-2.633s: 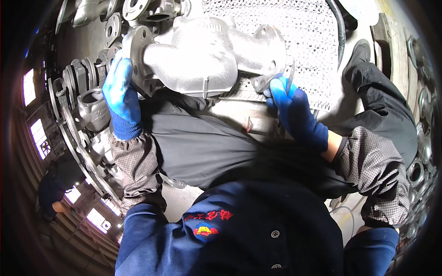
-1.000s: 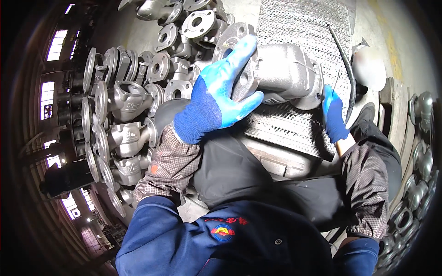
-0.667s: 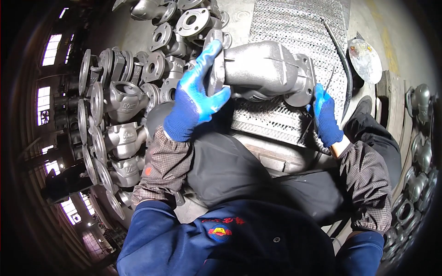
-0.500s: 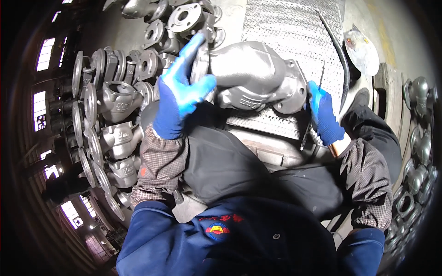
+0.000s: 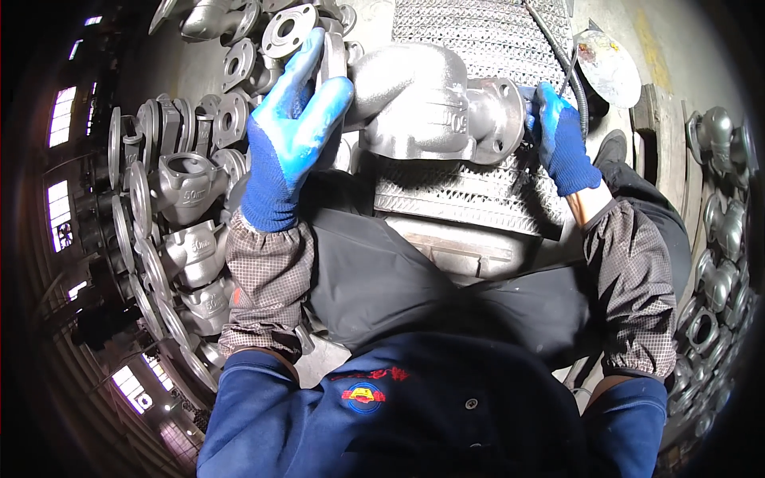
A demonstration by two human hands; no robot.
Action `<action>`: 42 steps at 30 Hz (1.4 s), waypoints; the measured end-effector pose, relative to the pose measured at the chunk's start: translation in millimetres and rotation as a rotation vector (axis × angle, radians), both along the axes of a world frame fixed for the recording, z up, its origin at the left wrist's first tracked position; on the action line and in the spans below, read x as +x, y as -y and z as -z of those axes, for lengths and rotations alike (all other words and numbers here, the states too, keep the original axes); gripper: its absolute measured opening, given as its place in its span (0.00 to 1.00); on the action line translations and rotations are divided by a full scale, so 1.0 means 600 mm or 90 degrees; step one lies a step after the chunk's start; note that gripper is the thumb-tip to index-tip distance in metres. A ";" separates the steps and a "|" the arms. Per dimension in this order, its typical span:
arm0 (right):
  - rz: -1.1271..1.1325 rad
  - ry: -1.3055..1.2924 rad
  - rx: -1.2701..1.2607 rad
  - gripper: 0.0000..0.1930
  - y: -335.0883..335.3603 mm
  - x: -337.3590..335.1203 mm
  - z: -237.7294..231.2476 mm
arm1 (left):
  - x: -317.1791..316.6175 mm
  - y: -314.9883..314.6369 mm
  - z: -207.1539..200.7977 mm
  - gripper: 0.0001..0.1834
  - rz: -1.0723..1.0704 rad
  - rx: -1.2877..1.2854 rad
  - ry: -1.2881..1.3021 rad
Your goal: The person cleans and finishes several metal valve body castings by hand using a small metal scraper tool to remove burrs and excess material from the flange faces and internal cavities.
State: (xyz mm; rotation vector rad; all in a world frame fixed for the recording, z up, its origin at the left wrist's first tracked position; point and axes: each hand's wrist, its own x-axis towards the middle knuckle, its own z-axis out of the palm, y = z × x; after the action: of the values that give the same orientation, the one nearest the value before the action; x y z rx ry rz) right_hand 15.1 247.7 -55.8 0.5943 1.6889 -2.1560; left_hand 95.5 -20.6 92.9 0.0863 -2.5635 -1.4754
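Note:
A grey cast-metal valve body (image 5: 422,103) with a flange at each end lies on its side on a textured metal plate (image 5: 446,195) in front of me. My left hand (image 5: 295,119), in a blue coated glove, grips the valve body's left flange (image 5: 333,60), thumb on the near side and fingers over the far side. My right hand (image 5: 558,131), gloved too, is curled beside the right flange (image 5: 502,119). A thin dark rod shows at its fingers, but most of what it holds is hidden.
Several flanged valve bodies (image 5: 191,191) are stacked at the left, more (image 5: 287,32) at the far left. Others (image 5: 721,231) line the right side beside wooden boards (image 5: 673,151). A black hose (image 5: 550,36) runs past a pale round disc (image 5: 610,68) at the far right.
The valve body has rolled, so its raised markings now face more upward. My right hand has turned, and the long dark rod below it no longer shows. The whole view has shifted slightly.

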 end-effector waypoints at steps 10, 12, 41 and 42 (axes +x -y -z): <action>-0.091 -0.049 0.035 0.21 -0.014 0.017 -0.018 | 0.008 0.008 0.003 0.31 -0.029 0.094 0.009; -0.108 -0.044 0.028 0.21 -0.015 0.018 -0.032 | 0.006 0.010 0.000 0.31 -0.040 0.079 0.008; -0.369 -0.297 -0.003 0.19 0.077 0.095 -0.236 | -0.043 -0.068 0.033 0.12 -0.051 -0.305 -0.367; -0.388 -0.267 -0.032 0.16 0.072 0.093 -0.243 | -0.048 -0.053 0.049 0.12 -0.065 -0.259 -0.379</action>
State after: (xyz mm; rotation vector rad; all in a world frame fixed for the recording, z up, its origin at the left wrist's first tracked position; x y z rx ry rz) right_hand 71.1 204.5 90.2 -0.3823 1.7060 -1.9280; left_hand 66.7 11.3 63.7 -0.2376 -2.2540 -0.7615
